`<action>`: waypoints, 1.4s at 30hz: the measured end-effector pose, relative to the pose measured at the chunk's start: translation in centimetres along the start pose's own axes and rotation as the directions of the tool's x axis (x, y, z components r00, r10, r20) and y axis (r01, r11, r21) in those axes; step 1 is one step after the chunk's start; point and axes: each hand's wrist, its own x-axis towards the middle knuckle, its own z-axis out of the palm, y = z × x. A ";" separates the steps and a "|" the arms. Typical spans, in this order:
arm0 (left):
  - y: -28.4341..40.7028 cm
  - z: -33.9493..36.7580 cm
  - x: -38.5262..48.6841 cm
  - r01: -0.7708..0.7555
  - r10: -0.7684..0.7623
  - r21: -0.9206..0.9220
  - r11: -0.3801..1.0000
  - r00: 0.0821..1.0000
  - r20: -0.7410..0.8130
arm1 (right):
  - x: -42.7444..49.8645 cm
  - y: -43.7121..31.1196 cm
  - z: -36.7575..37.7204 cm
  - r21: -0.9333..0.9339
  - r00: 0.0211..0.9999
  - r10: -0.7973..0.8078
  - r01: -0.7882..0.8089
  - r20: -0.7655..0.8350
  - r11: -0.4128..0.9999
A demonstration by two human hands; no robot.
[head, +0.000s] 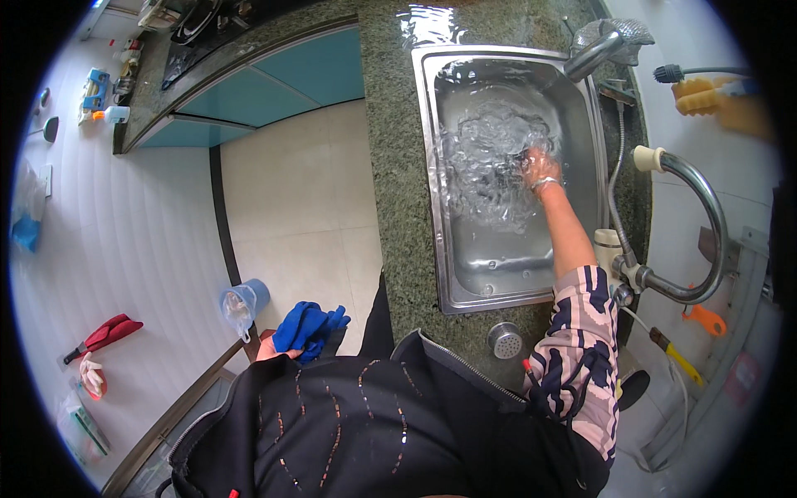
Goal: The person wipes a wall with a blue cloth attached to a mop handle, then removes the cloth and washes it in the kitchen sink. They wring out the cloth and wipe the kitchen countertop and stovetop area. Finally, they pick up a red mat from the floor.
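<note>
My right hand (540,167) is dipped into rippling water in a stainless steel sink (443,249), near the sink's right side. Splashing hides its fingers, so whether it holds anything cannot be made out. A bracelet circles that wrist. Above the sink's upper right corner is a metal faucet (594,55). My left hand (279,350) is low at my left side, closed on a bunched blue cloth (305,328). Part of that hand is hidden by the cloth and my black jacket.
A green speckled stone counter (401,187) surrounds the sink. A perforated metal strainer (505,340) stands near the sink's lower edge. Right of the sink are a curved metal spout (716,224) and a flexible hose (617,168). A lined blue bin (254,295) is at the left.
</note>
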 end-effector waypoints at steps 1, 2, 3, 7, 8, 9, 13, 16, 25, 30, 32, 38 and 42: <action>-0.2 -0.2 0.0 0.011 -0.011 0.028 1.000 1.000 -0.009 | -0.1 0.0 -0.4 -0.035 1.000 -0.019 0.019 -0.006 0.999; -0.3 -0.4 0.1 -0.005 0.005 0.004 1.000 1.000 0.021 | -0.2 -0.1 -0.8 0.038 0.980 -0.157 0.162 -0.119 0.986; -0.5 -0.6 0.1 -0.021 0.024 -0.045 0.999 0.998 0.063 | -0.4 -0.2 -1.3 0.013 0.988 -0.119 0.121 -0.096 0.993; -0.8 -1.2 0.4 -0.097 0.088 0.101 0.990 0.992 0.089 | -1.1 -0.7 -3.2 -0.049 0.992 -0.097 0.093 -0.081 0.994; -0.8 -1.2 0.5 -0.111 0.109 0.004 0.994 0.981 0.159 | -1.3 -0.7 -3.6 -0.085 0.998 -0.063 0.063 0.007 0.994; -0.8 -1.1 0.3 -0.136 0.145 -0.060 0.989 0.973 0.181 | -1.5 -0.8 -3.7 -0.036 0.996 -0.053 0.050 -0.071 0.998; -0.9 -0.8 -0.1 -0.083 0.076 0.092 0.992 0.994 0.076 | -1.9 -0.6 -3.7 -0.085 0.994 -0.086 0.080 -0.074 0.993; -1.4 -0.6 -0.1 -0.039 0.046 -0.076 0.996 0.994 0.098 | -1.7 -0.3 -3.0 -0.085 0.993 -0.103 0.098 -0.064 0.992; -3.0 -0.8 1.2 -0.050 0.058 -0.086 0.995 0.994 0.089 | -1.6 -0.8 -1.8 -0.086 0.983 -0.152 0.144 -0.104 0.986; -2.8 -0.7 0.4 -0.070 0.078 -0.150 0.986 0.996 0.051 | -2.2 -1.3 -3.1 -0.116 0.990 -0.122 0.113 -0.068 0.987; -2.8 -0.7 0.3 -0.086 0.099 -0.180 0.980 0.993 0.066 | -2.5 -1.5 -3.5 -0.110 0.990 -0.122 0.115 -0.064 0.987; -3.3 -0.8 0.7 -0.098 0.116 -0.230 0.968 0.991 0.067 | -3.2 -2.0 -3.7 -0.092 0.990 -0.134 0.130 -0.043 0.987; -3.7 -1.0 1.0 -0.105 0.134 -0.268 0.958 0.987 0.091 | -3.7 -2.0 -3.5 -0.103 0.992 -0.114 0.108 -0.049 0.989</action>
